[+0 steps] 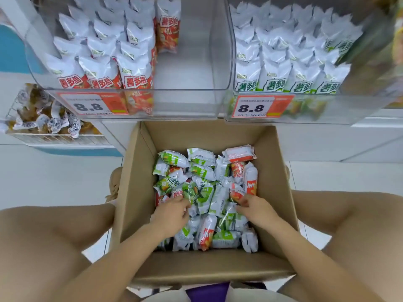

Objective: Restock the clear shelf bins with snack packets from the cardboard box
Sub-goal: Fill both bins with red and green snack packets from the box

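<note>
Both hands are down inside the cardboard box [135,192], working in the loose heap of snack packets [205,199] that covers its floor. The left hand [172,214] sits toward the box's left wall, its fingers curled into the pile near a red-labelled packet and a green one; whether they have actually closed on one I cannot tell. The right hand [257,211] is toward the right wall, fingers bent onto a red packet [236,194] just ahead of the fingertips — it looks like a pinch, though the contact is partly hidden.

The relation that matters: the red packets lie mostly along the box's right side, directly ahead of the right hand, with their long axes running roughly front to back, so that hand is the nearer one for them. Green packets fill the middle and left, lying at mixed angles.

Above the box's far edge, the left clear bin [187,92] holds upright red packets in its left half, plus one at the back — its right half is bare. The right clear bin [231,62] is packed with upright green packets. My judgement: red stock is what the gap calls for.
</note>
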{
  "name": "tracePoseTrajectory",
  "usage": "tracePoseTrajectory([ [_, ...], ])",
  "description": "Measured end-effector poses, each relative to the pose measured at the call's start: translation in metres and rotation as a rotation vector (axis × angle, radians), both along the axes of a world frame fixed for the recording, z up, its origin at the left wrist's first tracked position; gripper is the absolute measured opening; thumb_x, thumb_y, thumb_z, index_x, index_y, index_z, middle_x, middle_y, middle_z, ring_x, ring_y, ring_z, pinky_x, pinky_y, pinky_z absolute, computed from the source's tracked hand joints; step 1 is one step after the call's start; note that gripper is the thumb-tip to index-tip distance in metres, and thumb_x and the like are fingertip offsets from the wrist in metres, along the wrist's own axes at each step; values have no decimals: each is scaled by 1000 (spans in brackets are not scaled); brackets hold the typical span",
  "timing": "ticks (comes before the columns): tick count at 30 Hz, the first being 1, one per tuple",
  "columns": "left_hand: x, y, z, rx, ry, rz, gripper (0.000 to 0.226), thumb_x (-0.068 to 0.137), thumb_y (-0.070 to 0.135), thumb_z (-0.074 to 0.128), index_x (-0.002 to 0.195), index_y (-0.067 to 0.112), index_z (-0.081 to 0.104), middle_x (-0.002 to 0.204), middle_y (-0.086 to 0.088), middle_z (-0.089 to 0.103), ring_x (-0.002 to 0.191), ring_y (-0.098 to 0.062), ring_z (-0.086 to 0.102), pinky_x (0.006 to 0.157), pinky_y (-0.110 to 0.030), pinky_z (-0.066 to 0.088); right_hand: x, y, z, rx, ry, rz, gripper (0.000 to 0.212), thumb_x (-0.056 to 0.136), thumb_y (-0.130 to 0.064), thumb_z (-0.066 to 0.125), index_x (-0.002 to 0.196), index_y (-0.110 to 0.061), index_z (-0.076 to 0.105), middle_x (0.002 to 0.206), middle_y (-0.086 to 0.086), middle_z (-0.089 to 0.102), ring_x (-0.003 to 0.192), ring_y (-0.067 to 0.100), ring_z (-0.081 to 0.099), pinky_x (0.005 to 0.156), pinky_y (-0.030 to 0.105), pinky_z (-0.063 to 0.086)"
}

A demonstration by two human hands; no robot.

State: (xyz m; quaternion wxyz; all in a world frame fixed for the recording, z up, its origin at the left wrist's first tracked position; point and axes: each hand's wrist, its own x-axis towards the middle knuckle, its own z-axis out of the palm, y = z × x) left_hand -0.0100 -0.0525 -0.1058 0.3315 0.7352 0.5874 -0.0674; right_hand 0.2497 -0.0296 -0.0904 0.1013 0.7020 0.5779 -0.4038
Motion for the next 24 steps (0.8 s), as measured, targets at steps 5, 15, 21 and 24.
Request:
tracePoseTrajectory([
  [5,24,-4,-30,-252,9,290,41,95,30,48,133,16,44,128,-7,50,112,-25,53,78,-31,42,-25,6,-32,118,-284,560,57,91,-25,57,142,-16,33,140,11,43,126,29,44,90,39,46],
  [15,51,17,-55,-394,14,664,39,95,34,49,129,13,46,115,-10,62,100,-29,60,71,-30,42,-39,33,-87,340,-297,1097,78,53,-27,88,124,-15,58,130,21,55,118,39,54,83,46,51],
  [21,74,44,-61,-424,-68,876,38,88,49,55,99,13,58,91,-5,61,77,-20,51,73,-31,47,-22,26,-91,559,135,324,60,78,-45,59,130,-14,57,95,6,71,84,24,66,73,33,52],
  [24,82,52,-65,-417,-66,938,67,89,61,48,129,7,49,90,-2,60,81,-18,54,64,-27,37,-30,21,-75,474,247,-283,56,88,-39,63,139,-20,48,90,1,68,75,13,58,64,25,44],
])
